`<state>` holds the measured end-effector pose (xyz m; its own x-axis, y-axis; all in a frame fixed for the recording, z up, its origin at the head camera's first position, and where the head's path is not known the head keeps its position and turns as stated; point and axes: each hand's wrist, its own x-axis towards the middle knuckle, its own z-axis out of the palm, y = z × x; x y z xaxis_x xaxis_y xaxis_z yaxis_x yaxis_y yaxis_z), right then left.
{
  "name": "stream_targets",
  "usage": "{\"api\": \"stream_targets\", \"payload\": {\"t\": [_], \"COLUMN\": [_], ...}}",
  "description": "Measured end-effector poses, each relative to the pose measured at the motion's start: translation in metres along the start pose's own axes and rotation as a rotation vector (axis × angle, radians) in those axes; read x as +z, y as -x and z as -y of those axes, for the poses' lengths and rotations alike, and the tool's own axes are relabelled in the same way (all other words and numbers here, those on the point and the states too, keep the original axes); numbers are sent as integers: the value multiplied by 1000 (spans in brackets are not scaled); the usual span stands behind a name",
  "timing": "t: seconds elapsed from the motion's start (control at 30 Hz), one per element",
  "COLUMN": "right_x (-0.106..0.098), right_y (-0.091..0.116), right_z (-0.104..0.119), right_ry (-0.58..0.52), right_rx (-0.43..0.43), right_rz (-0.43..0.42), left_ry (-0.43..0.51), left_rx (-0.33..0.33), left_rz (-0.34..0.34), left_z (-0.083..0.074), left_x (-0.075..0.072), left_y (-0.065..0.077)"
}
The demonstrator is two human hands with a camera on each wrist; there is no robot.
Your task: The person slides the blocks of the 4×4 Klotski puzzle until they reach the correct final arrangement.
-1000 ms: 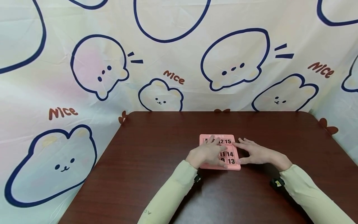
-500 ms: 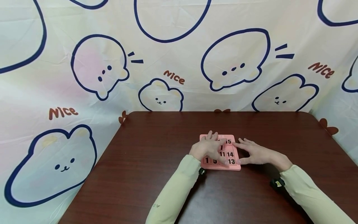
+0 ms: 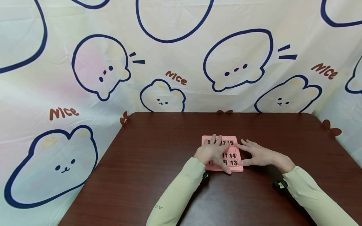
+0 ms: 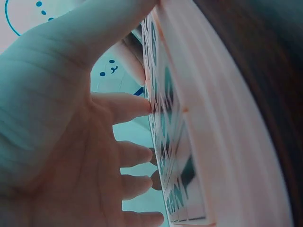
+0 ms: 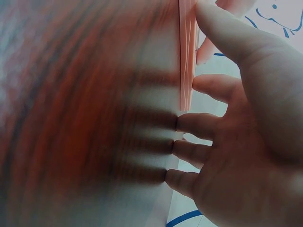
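Observation:
A pink sliding number puzzle (image 3: 233, 155) lies flat on the table, with 12, 15, 14 and 13 among the numbers showing. Spread over its left part is my left hand (image 3: 210, 153), which hides several tiles. In the left wrist view the left thumb reaches over the puzzle's pink frame (image 4: 213, 123), and the fingertips are down at the tile face. My right hand (image 3: 260, 155) is at the puzzle's right side, palm down. The right wrist view has its thumb and index fingertips against the puzzle's side (image 5: 185, 56), the other fingertips on the tabletop.
The dark brown wooden table (image 3: 158, 141) has rounded far corners. Behind and beside it hangs a pale cloth (image 3: 192, 103) printed with blue-outlined cartoon animals. A small black device (image 3: 280, 185) sits under the right wrist, below the light green sleeve.
My left hand has shifted right over the puzzle, and its thumb has come down to the near edge. My right hand and the puzzle stay in place.

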<state>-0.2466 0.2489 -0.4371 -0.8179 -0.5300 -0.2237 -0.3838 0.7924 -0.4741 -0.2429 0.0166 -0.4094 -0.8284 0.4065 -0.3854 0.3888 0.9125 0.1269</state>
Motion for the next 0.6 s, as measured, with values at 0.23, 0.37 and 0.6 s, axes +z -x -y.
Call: {"api": "stream_targets", "payload": {"t": [0.23,0.37,0.6], "right_x": [0,0,-1], "right_y": [0,-1,1], "right_z": [1,2,3], "right_ry": [-7,-3,2], "right_rx": [8,6,-22], "right_rz": [6,4,-8], "left_ry": [-38,-66,-169], "left_rx": [13,23,59], "left_rz": [-13,-30,-80], "left_z": [-1,-1,-7], "left_x": [0,2,5], "left_y": [3,4,6]}}
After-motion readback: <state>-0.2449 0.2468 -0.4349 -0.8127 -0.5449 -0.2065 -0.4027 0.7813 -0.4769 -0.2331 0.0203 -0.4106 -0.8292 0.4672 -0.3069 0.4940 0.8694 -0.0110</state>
